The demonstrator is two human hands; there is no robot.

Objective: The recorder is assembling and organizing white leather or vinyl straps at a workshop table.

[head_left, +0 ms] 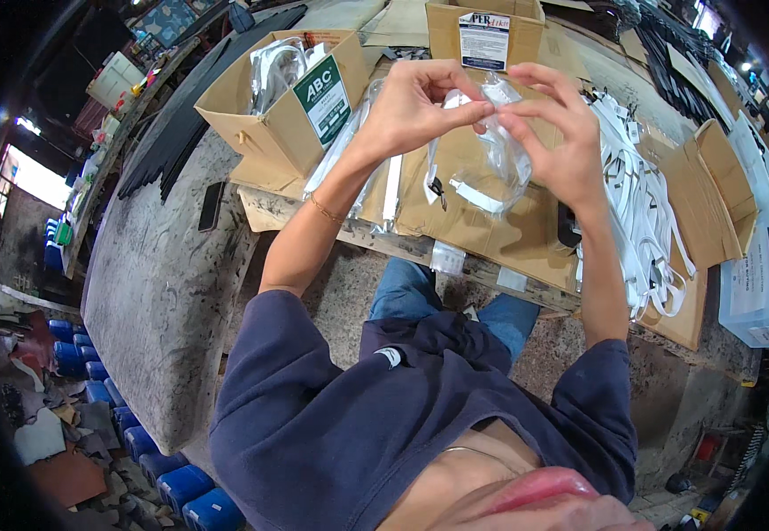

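In front of my chest, above a flat cardboard sheet, a clear plastic bag hangs from my fingers. Something white shows through it, looking like a folded strap. My left hand pinches the top of the bag between thumb and fingers. From the other side my right hand grips it too, fingertips close to the left thumb. Below the left hand dangles a white strap with a small black clip; whether it belongs to the bag's contents I cannot tell.
Many loose white straps are heaped on the right. Cardboard boxes stand at the left, the back and the right. Further out are a clear plastic bin and a phone. Bagged straps lie left of centre.
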